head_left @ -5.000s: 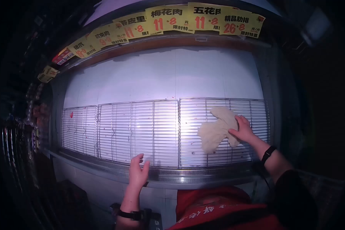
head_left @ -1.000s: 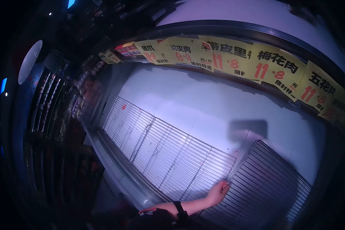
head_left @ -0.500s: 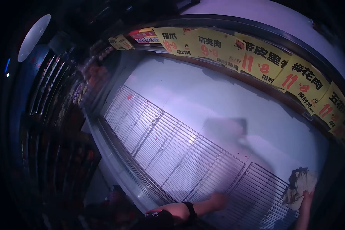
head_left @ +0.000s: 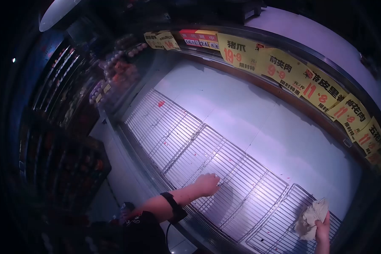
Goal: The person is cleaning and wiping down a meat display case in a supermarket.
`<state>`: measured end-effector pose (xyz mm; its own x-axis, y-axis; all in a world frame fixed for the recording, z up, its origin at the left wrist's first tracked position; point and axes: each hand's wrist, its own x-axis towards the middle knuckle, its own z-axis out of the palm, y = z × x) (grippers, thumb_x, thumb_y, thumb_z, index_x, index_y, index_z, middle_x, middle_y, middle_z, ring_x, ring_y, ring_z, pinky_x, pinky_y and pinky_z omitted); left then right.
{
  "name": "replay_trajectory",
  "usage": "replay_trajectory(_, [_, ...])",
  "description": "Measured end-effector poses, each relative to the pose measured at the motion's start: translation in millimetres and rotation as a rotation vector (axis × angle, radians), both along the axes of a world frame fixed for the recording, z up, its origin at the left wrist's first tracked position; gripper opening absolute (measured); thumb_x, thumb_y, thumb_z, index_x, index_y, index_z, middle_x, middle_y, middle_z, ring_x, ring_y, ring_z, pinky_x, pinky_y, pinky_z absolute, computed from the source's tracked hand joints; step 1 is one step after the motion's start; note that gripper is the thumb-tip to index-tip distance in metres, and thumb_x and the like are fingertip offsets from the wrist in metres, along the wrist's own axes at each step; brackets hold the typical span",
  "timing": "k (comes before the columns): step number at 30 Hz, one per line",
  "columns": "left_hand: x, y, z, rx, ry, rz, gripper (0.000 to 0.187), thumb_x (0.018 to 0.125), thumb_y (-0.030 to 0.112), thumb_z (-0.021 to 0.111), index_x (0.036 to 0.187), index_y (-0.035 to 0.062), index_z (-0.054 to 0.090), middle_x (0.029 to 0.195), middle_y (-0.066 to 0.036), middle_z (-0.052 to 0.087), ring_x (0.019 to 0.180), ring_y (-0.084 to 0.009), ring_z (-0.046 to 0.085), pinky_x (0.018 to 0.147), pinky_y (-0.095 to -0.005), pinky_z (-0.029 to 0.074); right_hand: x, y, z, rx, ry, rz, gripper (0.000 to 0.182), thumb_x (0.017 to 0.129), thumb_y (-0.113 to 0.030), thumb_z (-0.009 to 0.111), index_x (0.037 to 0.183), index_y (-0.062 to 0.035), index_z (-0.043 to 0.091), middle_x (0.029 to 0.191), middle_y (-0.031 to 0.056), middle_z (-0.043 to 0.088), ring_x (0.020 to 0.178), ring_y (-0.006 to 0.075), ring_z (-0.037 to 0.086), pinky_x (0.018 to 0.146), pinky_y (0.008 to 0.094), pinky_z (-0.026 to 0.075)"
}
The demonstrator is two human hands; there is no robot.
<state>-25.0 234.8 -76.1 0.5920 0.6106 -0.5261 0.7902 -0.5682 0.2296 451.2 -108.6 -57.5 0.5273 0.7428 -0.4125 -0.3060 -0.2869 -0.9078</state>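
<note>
My left hand (head_left: 207, 184), with a black band on the wrist, is curled closed just over the wire racks (head_left: 186, 146). Whether its fingers grip anything cannot be made out. At the lower right, my right hand (head_left: 323, 230) holds a crumpled, pale cloth (head_left: 312, 219), pinched between thumb and fingers. The cloth hangs over the right-hand wire rack (head_left: 279, 224) and covers part of it. Small red scraps are scattered on the racks, with a larger red piece (head_left: 161, 103) near the far left end.
A white display case floor (head_left: 241, 110) lies under and behind the racks. Yellow price signs (head_left: 279, 65) line its back edge. A metal front ledge (head_left: 144, 163) runs along my side. Dark stocked shelves (head_left: 59, 101) stand to the left.
My view has shifted, so the case appears further right. My left hand has moved left along the racks to a middle section. The cloth in my right hand has moved leftward and looks more bunched.
</note>
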Motion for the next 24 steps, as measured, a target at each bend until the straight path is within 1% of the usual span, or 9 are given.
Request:
replay_trajectory(4, [-87.3,-3.0,55.4,0.140,-0.037,0.254,0.038,0.092,0.036,0.061,0.116,0.0069,0.061,0.111,-0.014,0.063,0.108,-0.0336,0.061,0.091,-0.0464,0.049,-23.5,43.0,-16.0,0.052,0.004,0.150,0.082,0.072,0.013,0.045,0.151,-0.0044,0.030,0.142,0.0144,0.049,0.127,0.0284,0.053,0.107,0.0385,0.043])
replay_trajectory(8, [-181.6,-24.7,116.5,0.254,-0.017,0.411,0.041,0.090,0.035,0.065,0.121,0.0084,0.062,0.116,-0.015,0.063,0.113,-0.0328,0.059,0.096,-0.0438,0.049,-89.6,107.5,-26.8,0.064,0.144,0.159,0.077,0.075,0.013,0.045,0.148,-0.0066,0.035,0.138,0.0137,0.053,0.124,0.0284,0.056,0.105,0.0387,0.045])
replay_trajectory(10, [-241.1,-24.0,128.2,0.344,-0.101,0.462,0.038,0.089,0.027,0.068,0.118,0.0048,0.061,0.112,-0.017,0.064,0.107,-0.0350,0.061,0.094,-0.0456,0.048,-129.6,131.1,-27.1,0.064,0.168,0.205,0.075,0.076,0.013,0.046,0.147,-0.0074,0.036,0.137,0.0128,0.054,0.124,0.0279,0.056,0.104,0.0377,0.045])
replay_trajectory(12, [-298.7,-13.0,130.0,0.484,-0.189,0.526,0.040,0.087,0.024,0.069,0.118,0.0015,0.061,0.114,-0.019,0.064,0.108,-0.0368,0.060,0.095,-0.0453,0.047,-172.2,169.7,-20.1,0.089,0.165,0.314,0.076,0.076,0.014,0.050,0.147,-0.0069,0.036,0.136,0.0111,0.054,0.124,0.0265,0.055,0.105,0.0362,0.043])
replay_trajectory(15, [-370.4,26.0,128.2,0.628,-0.291,0.650,0.041,0.086,0.023,0.070,0.118,-0.0007,0.060,0.114,-0.020,0.063,0.109,-0.0386,0.058,0.096,-0.0451,0.046,-234.4,240.7,-18.1,0.095,0.045,0.453,0.074,0.077,0.014,0.051,0.147,-0.0058,0.036,0.135,0.0112,0.055,0.125,0.0257,0.055,0.105,0.0363,0.043])
replay_trajectory(16, [-391.4,44.6,124.9,0.655,-0.325,0.633,0.040,0.086,0.022,0.070,0.117,-0.0005,0.060,0.113,-0.020,0.063,0.108,-0.0387,0.057,0.095,-0.0453,0.045,-254.3,267.1,-16.5,0.097,0.013,0.484,0.073,0.078,0.014,0.051,0.147,-0.0055,0.036,0.135,0.0111,0.055,0.125,0.0252,0.055,0.105,0.0364,0.043])
replay_trajectory(20, [-472.7,150.5,97.3,0.722,-0.434,0.550,0.034,0.084,0.017,0.070,0.112,0.0003,0.062,0.109,-0.019,0.063,0.105,-0.0377,0.057,0.092,-0.0450,0.045,-338.4,416.1,-11.1,0.139,-0.015,0.489,0.073,0.079,0.012,0.053,0.148,-0.0052,0.035,0.135,0.0108,0.055,0.124,0.0234,0.055,0.105,0.0356,0.044])
replay_trajectory(22, [-509.7,224.3,82.7,0.755,-0.491,0.505,0.030,0.083,0.014,0.070,0.109,0.0008,0.062,0.105,-0.018,0.064,0.102,-0.0360,0.058,0.090,-0.0442,0.046,-374.1,496.3,-19.4,0.170,-0.045,0.465,0.074,0.080,0.009,0.055,0.150,-0.0050,0.032,0.136,0.0116,0.054,0.124,0.0234,0.055,0.105,0.0345,0.044])
replay_trajectory(24, [-535.2,269.1,60.0,0.781,-0.554,0.512,0.027,0.083,0.011,0.069,0.107,0.0015,0.063,0.101,-0.016,0.064,0.098,-0.0336,0.059,0.088,-0.0430,0.046,-398.0,572.0,-22.6,0.040,-0.175,0.463,0.074,0.081,0.008,0.056,0.149,-0.0042,0.032,0.136,0.0123,0.054,0.125,0.0242,0.054,0.105,0.0346,0.044])
